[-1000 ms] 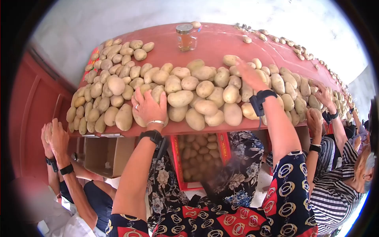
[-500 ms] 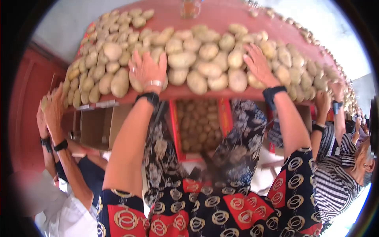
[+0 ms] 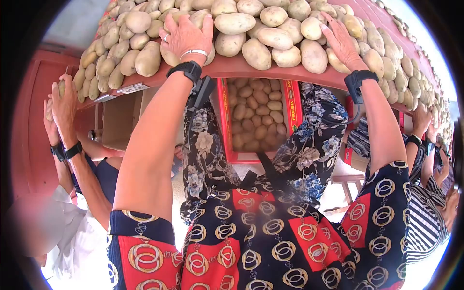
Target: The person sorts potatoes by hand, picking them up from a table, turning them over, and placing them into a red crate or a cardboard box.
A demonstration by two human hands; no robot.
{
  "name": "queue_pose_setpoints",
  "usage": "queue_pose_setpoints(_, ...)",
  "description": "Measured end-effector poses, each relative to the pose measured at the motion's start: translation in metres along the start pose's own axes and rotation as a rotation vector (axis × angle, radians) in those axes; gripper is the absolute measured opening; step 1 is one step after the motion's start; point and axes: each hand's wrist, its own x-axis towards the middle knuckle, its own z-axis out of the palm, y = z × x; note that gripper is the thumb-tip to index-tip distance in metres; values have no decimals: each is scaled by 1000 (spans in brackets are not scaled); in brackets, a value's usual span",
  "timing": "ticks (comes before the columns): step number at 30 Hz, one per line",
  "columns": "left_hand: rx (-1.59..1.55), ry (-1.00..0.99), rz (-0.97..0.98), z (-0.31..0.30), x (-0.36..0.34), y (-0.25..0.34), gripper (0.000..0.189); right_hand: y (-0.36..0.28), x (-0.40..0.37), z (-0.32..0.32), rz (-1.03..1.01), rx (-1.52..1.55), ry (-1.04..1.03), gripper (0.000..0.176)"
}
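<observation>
While both forearms are reaching forward over the edge of the red table [image 3: 270, 72], the potatoes [image 3: 273, 36] are lying heaped along its near side. The left hand [image 3: 187, 37], bearing a ring [image 3: 166, 37] and a bracelet [image 3: 194, 51], is spreading palm down over potatoes at the front of the heap; its fingers are parting widely and curving slightly, and whether it is gripping any potato beneath cannot be told. The right hand [image 3: 342, 42] is likewise lying open on the heap, its fingers extending apart over several potatoes without visibly closing around one. Each wrist is carrying a black band. Below the table edge, between the knees, a red-sided box [image 3: 294, 104] is holding further potatoes. To its left, a cardboard box [image 3: 118, 123] is standing under the table. At far left, a co-worker's hands [image 3: 65, 104] are holding a potato [image 3: 61, 88] beside the table's end; at right, another person's hand [image 3: 421, 118] is reaching to the heap's near edge.
</observation>
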Motion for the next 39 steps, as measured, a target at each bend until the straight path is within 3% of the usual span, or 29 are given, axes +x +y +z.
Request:
queue_pose_setpoints(8, -1, 9, -6, 1, 0, 0, 61, 7, 3, -2, 23, 11, -21, 48)
queue_pose_setpoints(10, 7, 14, 0, 2, 0, -1, 60, 17, 4, -3, -53, 4, -45, 48)
queue_pose_setpoints(12, -145, 16, 6, 2, 1, -2, 60, 15, 7, -3, -38, 3, -36, 45)
queue_pose_setpoints(23, -64, 78, 54, 11, 3, -8, 59, -30, -5, -24, 123, -15, 97, 32)
queue_pose_setpoints(29, -30, -5, -10, 1, 2, -3, 60, -83, -17, -45, 15, 430, 366, 28)
queue_pose_setpoints(31, -57, 3, 2, 1, 3, -2, 60, -102, -29, -35, 191, 617, 142, 33)
queue_pose_setpoints(33, -68, 13, 4, -1, 2, -3, 60, -141, -44, -19, 217, 725, -338, 24)
queue_pose_setpoints(35, -77, 12, 6, 0, 3, -3, 59, -163, -59, 28, -59, 405, -755, 15)
queue_pose_setpoints(36, -83, 16, 11, 1, 2, -3, 59, -168, -69, 58, -128, 444, -974, 16)
queue_pose_setpoints(37, -88, 12, 1, 2, 1, -3, 59, -171, -82, 97, -331, 369, -1002, 20)
queue_pose_setpoints(38, -89, 15, -1, 4, 1, -4, 59, -164, -98, 135, -327, 497, -1021, 21)
queue_pose_setpoints(39, -30, 13, 19, -2, -1, -1, 58, -178, -128, 171, -4, 392, -763, 22)
